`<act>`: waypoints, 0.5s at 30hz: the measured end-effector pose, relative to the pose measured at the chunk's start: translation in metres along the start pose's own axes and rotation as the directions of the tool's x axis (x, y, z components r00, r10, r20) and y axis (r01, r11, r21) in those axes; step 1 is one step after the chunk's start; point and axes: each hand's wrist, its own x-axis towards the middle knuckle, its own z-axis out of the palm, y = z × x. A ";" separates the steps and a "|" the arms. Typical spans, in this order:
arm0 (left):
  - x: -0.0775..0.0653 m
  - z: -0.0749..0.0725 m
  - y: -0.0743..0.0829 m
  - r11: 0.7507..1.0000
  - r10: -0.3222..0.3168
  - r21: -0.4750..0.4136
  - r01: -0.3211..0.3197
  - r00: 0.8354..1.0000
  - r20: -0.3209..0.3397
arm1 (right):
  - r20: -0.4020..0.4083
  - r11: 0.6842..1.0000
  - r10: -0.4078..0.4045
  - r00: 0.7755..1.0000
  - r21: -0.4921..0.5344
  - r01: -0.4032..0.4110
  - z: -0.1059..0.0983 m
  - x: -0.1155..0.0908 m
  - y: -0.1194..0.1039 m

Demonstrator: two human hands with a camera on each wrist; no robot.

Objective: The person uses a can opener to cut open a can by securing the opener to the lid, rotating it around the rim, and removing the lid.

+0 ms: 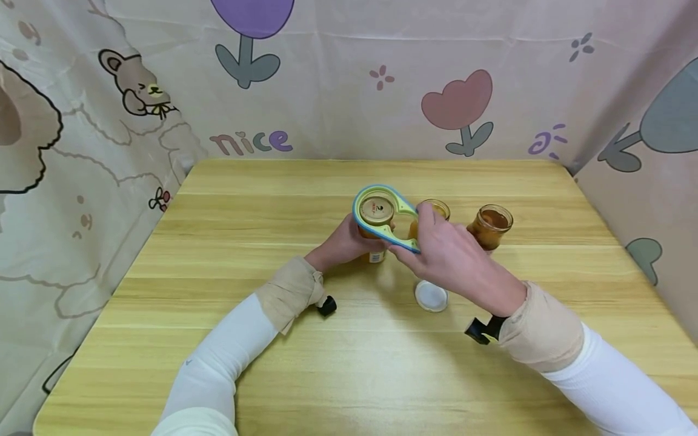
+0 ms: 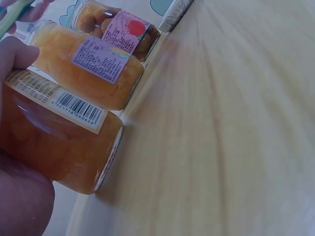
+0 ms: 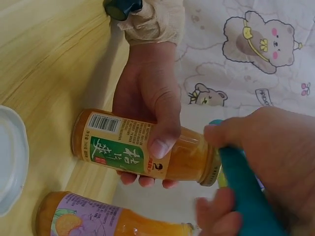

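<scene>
A glass jar of orange-coloured fruit [image 3: 133, 142], with a green and cream label and a gold lid [image 1: 377, 209], stands upright on the table. My left hand [image 1: 346, 242] grips it round the body, thumb over the label. The right hand [image 1: 455, 257] holds a green and blue jar opener [image 1: 405, 244] by its handles. Seen from the head, the opener's loop surrounds the lid; whether it bites on the rim cannot be told. In the right wrist view, the opener's teal handle [image 3: 246, 191] and the right fingers are blurred.
Just right of the gripped jar is a lidless jar of orange fruit [image 2: 83, 64] with a purple label. Farther right stands another open jar, of brown fruit [image 1: 491, 227]. A loose white-looking lid [image 1: 431, 296] lies nearer on the wooden table [image 1: 272, 375]. Printed cloth hangs behind.
</scene>
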 end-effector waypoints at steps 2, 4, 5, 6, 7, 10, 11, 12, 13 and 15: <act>0.000 0.000 0.000 1.000 -0.001 0.006 0.001 1.000 -0.001 | 0.012 1.000 0.012 1.000 0.009 -0.012 0.000 0.002 0.000; -0.001 -0.001 -0.001 1.000 0.004 0.013 -0.004 1.000 -0.002 | 0.034 0.999 0.037 0.999 0.017 -0.037 0.000 0.003 0.000; -0.001 -0.001 -0.001 1.000 0.006 0.020 -0.006 1.000 -0.005 | 0.047 0.998 0.051 0.998 0.024 -0.052 0.000 0.004 0.000; -0.002 -0.001 -0.001 1.000 0.002 0.023 -0.002 1.000 -0.010 | 0.058 0.998 0.060 0.997 0.027 -0.062 -0.001 0.005 0.000; -0.002 -0.001 -0.001 1.000 -0.002 0.029 0.003 1.000 -0.018 | 0.070 0.997 0.070 0.995 0.029 -0.072 -0.001 0.006 0.000; -0.002 -0.001 -0.002 0.999 -0.014 0.040 0.016 0.999 -0.032 | 0.102 0.994 0.094 0.990 0.041 -0.099 -0.003 0.007 -0.001; -0.002 -0.001 -0.002 0.999 -0.018 0.037 0.019 0.999 -0.033 | 0.111 0.994 0.097 0.989 0.042 -0.102 -0.004 0.007 -0.002; -0.001 -0.001 -0.002 0.999 -0.021 0.031 0.022 0.999 -0.031 | 0.120 0.994 0.097 0.988 0.040 -0.102 -0.005 0.007 -0.003; -0.001 -0.001 -0.002 0.999 -0.021 0.029 0.022 0.999 -0.029 | 0.129 0.994 0.098 0.987 0.040 -0.104 -0.006 0.008 -0.003; 0.000 -0.001 -0.001 1.000 -0.024 0.015 0.025 0.999 -0.024 | 0.140 0.994 0.095 0.985 0.036 -0.101 -0.008 0.009 -0.006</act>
